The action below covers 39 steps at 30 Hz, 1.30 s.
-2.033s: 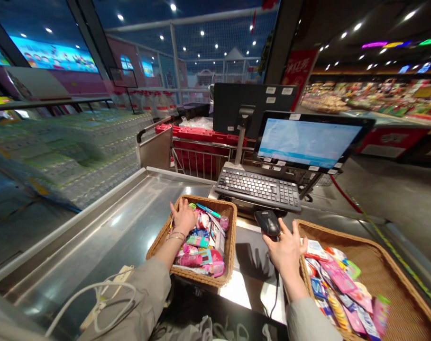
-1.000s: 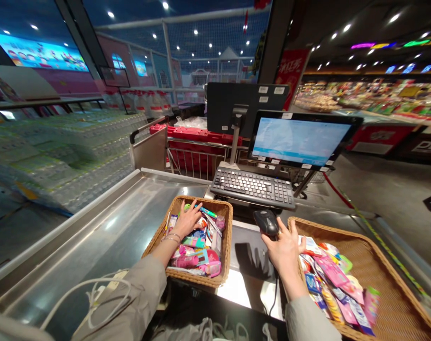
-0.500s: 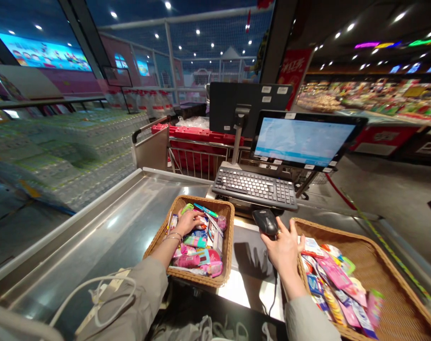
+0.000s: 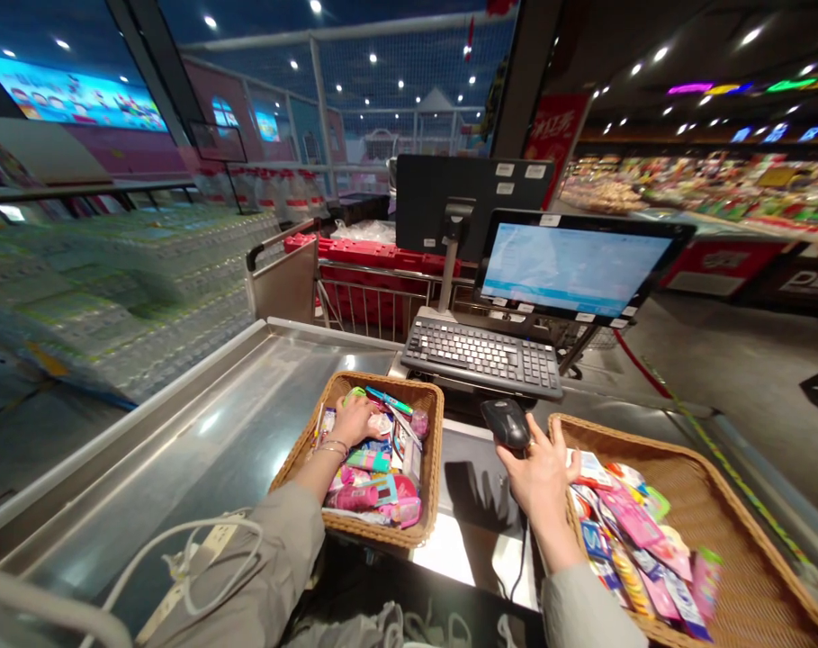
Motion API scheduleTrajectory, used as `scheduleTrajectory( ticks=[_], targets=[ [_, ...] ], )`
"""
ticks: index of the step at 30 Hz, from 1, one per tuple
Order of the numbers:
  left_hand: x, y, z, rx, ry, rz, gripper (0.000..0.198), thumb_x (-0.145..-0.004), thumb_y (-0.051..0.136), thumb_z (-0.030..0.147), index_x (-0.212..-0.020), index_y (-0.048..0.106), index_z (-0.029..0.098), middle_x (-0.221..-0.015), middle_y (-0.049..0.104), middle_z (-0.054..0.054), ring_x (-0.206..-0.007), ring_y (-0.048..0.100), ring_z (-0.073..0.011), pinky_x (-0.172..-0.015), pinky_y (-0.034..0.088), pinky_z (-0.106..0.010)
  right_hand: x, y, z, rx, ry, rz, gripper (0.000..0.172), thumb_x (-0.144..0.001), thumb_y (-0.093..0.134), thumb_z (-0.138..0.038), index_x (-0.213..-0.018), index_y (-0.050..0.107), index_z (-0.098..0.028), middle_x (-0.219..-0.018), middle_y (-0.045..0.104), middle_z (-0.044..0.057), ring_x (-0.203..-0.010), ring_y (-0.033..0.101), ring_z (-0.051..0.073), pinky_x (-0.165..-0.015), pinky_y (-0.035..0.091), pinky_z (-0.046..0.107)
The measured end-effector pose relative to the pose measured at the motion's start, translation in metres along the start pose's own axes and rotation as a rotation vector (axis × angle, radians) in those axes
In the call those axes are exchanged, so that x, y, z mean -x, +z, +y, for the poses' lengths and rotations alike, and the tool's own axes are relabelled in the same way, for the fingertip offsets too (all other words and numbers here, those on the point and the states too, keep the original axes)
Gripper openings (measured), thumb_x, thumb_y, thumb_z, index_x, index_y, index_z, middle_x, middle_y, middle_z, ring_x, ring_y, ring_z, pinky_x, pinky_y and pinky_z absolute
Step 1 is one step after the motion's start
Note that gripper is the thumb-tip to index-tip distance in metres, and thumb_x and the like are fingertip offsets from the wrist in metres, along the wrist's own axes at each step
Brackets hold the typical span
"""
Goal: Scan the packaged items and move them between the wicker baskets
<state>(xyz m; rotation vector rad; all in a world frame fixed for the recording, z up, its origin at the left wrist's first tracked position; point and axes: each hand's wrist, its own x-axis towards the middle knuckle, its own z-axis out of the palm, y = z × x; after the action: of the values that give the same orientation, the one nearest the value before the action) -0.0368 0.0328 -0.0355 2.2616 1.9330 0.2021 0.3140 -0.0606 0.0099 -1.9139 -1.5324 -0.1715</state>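
Observation:
My left hand reaches into a small wicker basket full of colourful small packets, with its fingers curled down onto the packets; what they grip is hidden. My right hand holds a black handheld barcode scanner between the two baskets, fingers wrapped around its handle. A large wicker tray to the right holds several more bright packets, close beside my right hand.
A black keyboard and lit touchscreen stand behind the baskets. A steel counter runs off to the left. A red-topped shopping cart sits beyond it. White cables lie near my left sleeve.
My left hand's fingers went from spread over the packets to curled down among them. My right hand has stayed on the scanner.

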Motion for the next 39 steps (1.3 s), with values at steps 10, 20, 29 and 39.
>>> scheduleTrajectory(
  ticks=[10,20,29,39],
  targets=[
    [0.004,0.005,-0.003,-0.027,-0.007,0.007,0.048,-0.071,0.066,0.066,-0.102,0.073,0.03,-0.113,0.068,-0.012,-0.117,0.05,-0.0351,-0.104,0.022,-0.057,-0.001,-0.004,0.001,0.044,-0.014,-0.026,0.04,-0.08,0.049,-0.048,-0.094,0.075,-0.021,-0.128,0.064,0.01,-0.137,0.032,0.034,-0.109,0.012,0.061],
    [0.008,0.007,-0.009,-0.016,0.066,0.05,0.048,-0.065,0.075,0.061,-0.1,0.071,0.028,-0.115,0.069,-0.008,-0.121,0.048,-0.0323,-0.111,0.014,-0.057,-0.002,-0.004,-0.003,0.004,0.019,-0.06,0.044,-0.08,0.045,-0.052,-0.095,0.074,-0.023,-0.132,0.062,0.008,-0.138,0.03,0.034,-0.108,0.012,0.063],
    [0.009,-0.009,0.012,0.006,0.108,0.189,0.048,-0.07,0.072,0.06,-0.106,0.069,0.029,-0.108,0.071,-0.006,-0.114,0.051,-0.0299,-0.114,0.006,-0.059,-0.001,-0.009,-0.007,-0.016,-0.007,-0.049,0.042,-0.08,0.047,-0.052,-0.092,0.074,-0.023,-0.131,0.062,0.008,-0.138,0.03,0.034,-0.108,0.014,0.061],
    [0.007,-0.035,0.054,-0.028,0.202,0.319,0.049,-0.074,0.074,0.048,-0.12,0.065,0.032,-0.118,0.068,-0.006,-0.121,0.048,-0.0315,-0.116,0.004,-0.059,0.003,-0.01,-0.003,-0.007,-0.016,0.013,0.037,-0.08,0.048,-0.048,-0.086,0.074,-0.022,-0.128,0.063,0.01,-0.136,0.032,0.035,-0.106,0.015,0.064]
  ],
)
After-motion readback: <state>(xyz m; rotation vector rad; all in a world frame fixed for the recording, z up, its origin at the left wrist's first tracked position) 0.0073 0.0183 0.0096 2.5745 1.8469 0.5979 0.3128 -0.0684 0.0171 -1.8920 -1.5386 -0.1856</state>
